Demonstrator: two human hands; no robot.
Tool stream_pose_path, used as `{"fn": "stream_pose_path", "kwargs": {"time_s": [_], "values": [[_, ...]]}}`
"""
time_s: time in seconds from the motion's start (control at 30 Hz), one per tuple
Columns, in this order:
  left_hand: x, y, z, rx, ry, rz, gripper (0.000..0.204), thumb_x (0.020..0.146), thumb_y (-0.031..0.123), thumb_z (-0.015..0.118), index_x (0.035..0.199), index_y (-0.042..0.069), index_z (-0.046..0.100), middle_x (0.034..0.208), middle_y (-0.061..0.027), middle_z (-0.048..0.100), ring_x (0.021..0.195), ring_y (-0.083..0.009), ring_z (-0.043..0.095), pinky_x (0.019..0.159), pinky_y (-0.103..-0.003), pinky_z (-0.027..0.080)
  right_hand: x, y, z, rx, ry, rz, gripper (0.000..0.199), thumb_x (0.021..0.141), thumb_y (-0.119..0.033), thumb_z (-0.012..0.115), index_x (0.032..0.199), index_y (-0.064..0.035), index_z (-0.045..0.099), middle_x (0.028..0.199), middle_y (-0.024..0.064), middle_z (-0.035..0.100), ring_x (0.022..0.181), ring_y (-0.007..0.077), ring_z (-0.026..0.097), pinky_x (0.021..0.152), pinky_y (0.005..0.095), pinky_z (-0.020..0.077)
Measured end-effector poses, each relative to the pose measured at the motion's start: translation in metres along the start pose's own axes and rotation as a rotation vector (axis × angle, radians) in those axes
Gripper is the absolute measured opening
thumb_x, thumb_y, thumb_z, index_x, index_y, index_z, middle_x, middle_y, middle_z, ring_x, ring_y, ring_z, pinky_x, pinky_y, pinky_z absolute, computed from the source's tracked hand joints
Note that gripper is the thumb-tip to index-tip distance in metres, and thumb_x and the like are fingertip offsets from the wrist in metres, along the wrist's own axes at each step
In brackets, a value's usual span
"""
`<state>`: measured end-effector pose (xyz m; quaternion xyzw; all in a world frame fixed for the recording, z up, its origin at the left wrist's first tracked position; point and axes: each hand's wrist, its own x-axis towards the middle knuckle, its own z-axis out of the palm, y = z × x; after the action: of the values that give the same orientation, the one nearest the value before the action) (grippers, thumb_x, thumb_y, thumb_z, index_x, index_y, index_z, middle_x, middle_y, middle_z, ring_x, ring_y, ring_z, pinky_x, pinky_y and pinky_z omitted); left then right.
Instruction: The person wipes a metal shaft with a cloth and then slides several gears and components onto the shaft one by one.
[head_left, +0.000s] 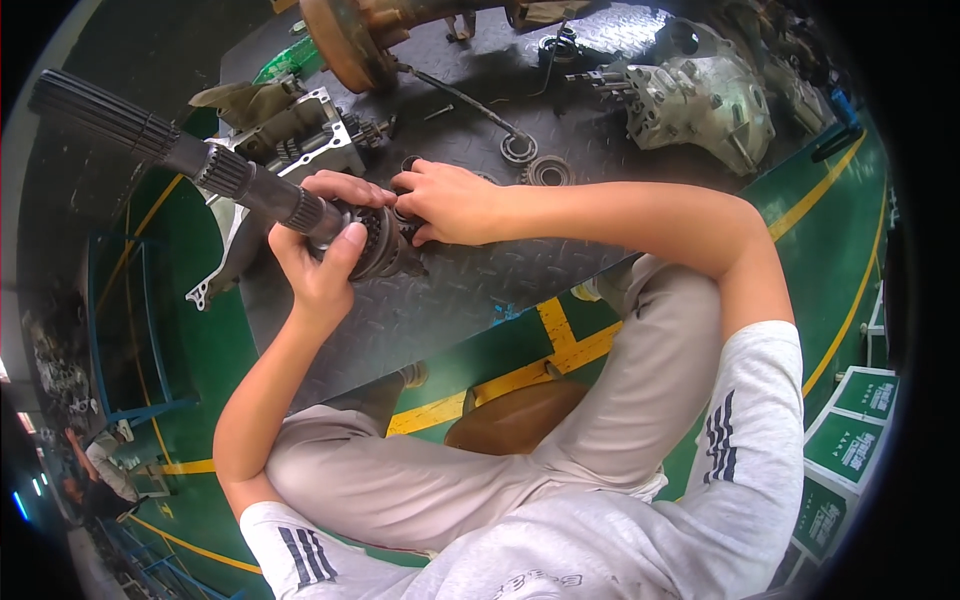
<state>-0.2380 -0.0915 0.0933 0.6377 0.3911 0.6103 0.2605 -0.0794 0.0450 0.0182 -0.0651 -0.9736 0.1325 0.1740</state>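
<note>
A long dark steel gear shaft (pixel 268 190) with splined sections slants from the upper left down to a cluster of gear rings (pixel 380 245) at its lower right end. My left hand (pixel 320 265) is closed round it just by the gears, with the thumb on the near side and fingers over the top. From the right, my right hand (pixel 450 203) reaches across with bent fingers closed on the gear end. Its fingertips partly hide that end. A dark ring edge shows just above those fingers.
On the dark checkered metal tabletop (pixel 450 290) lie a bearing (pixel 519 148) and a gear ring (pixel 548 172). An open cast housing (pixel 320 130) stands left, a silver gearbox case (pixel 700 105) right, and a rusty drum (pixel 345 45) at the back. Green boxes (pixel 845 445) stand at right.
</note>
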Motion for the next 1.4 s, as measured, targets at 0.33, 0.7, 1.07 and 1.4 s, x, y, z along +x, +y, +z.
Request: {"fn": "stream_pose_path", "kwargs": {"time_s": [0.33,0.7,1.07,1.4], "values": [[-0.001,0.003,0.005,-0.09,-0.008,0.021,0.028,0.083,0.012,0.064,0.104,-0.007,0.062,0.1,-0.0171,0.066,0.098,-0.0281,0.068,0.094,-0.042,0.054,0.015,0.014,-0.088,0.723,0.017,0.523,0.063,0.094,-0.055,0.069,0.115,0.0045,0.071,0.104,0.0129,0.073,0.092,0.0213,0.067,0.082,0.0345,0.0539],[0.002,0.002,0.007,-0.079,-0.009,0.001,0.028,0.084,0.013,0.065,0.104,-0.007,0.061,0.1,-0.0173,0.066,0.097,-0.0291,0.069,0.093,-0.043,0.055,0.02,0.057,-0.073,0.641,-0.175,0.831,0.067,0.106,-0.061,0.045,0.116,0.0024,0.066,0.093,0.0075,0.067,0.067,0.022,0.075,0.049,0.0274,0.0511],[0.004,0.001,0.009,-0.07,-0.007,-0.008,0.029,0.084,0.013,0.065,0.104,-0.007,0.062,0.1,-0.0171,0.066,0.097,-0.0293,0.069,0.092,-0.042,0.054,0.034,0.069,-0.051,0.521,-0.241,1.002,0.077,0.104,-0.064,0.044,0.08,0.0073,0.063,0.076,0.0141,0.069,0.06,0.023,0.074,0.047,0.0336,0.0541],[0.001,0.002,0.011,-0.021,-0.031,-0.001,0.034,0.086,0.021,0.065,0.105,-0.007,0.061,0.101,-0.0176,0.065,0.098,-0.0302,0.068,0.095,-0.045,0.054,0.031,0.066,-0.05,0.342,-0.203,0.952,0.059,0.099,-0.048,0.059,0.097,0.0102,0.067,0.079,0.0177,0.073,0.059,0.0246,0.073,0.054,0.0339,0.0601]]}}
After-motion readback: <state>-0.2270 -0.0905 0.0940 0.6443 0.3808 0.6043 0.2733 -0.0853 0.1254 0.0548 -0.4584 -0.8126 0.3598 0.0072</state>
